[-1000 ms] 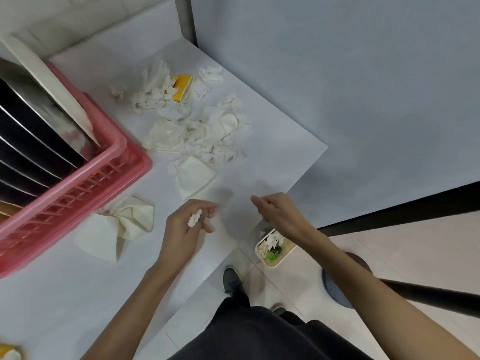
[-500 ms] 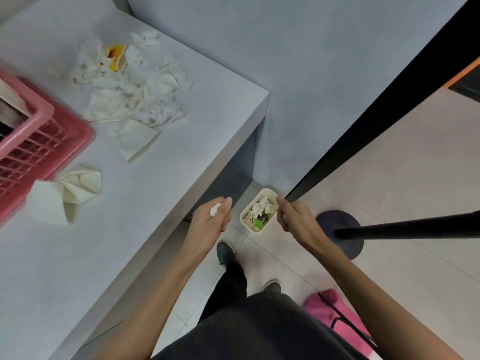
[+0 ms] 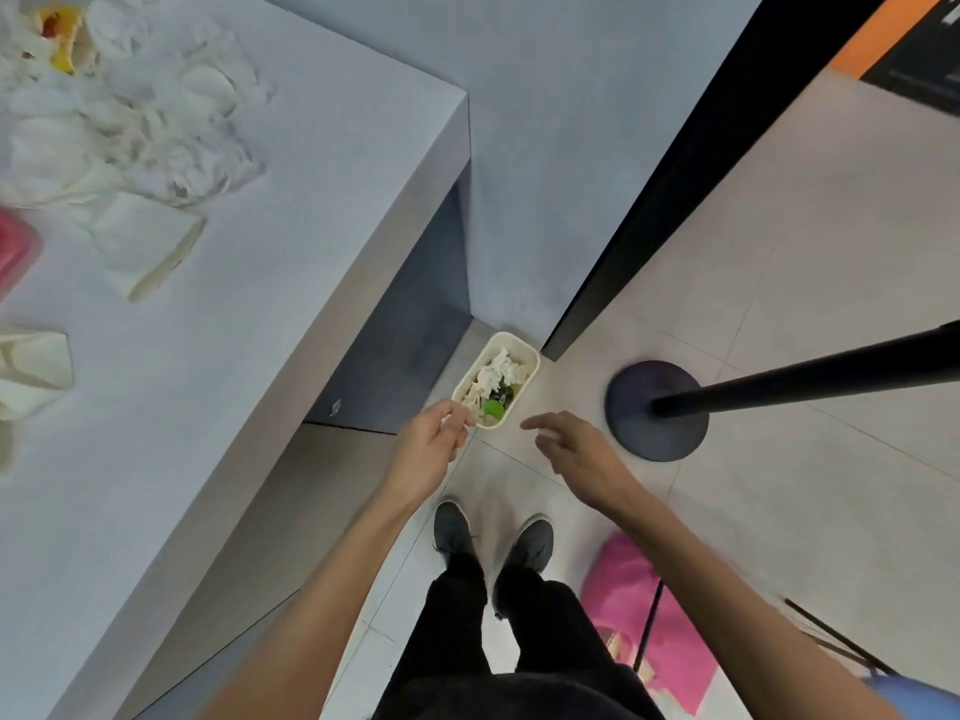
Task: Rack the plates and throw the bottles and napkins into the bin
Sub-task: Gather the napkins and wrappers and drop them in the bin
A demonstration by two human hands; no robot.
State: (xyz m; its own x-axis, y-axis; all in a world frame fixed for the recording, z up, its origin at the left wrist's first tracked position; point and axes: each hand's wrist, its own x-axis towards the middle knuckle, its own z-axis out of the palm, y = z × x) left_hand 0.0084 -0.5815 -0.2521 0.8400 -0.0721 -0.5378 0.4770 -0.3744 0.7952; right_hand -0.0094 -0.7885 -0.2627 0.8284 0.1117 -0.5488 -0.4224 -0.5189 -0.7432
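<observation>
Near the bin [image 3: 519,341], left grip [image 3: 435,445] pinches a napkin scrap [image 3: 445,421] (white); right grip [image 3: 577,452] spread, empty.

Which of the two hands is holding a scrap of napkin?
The left hand: it pinches a small white napkin scrap close by the bin, while the right hand is spread open and holds nothing.
</observation>
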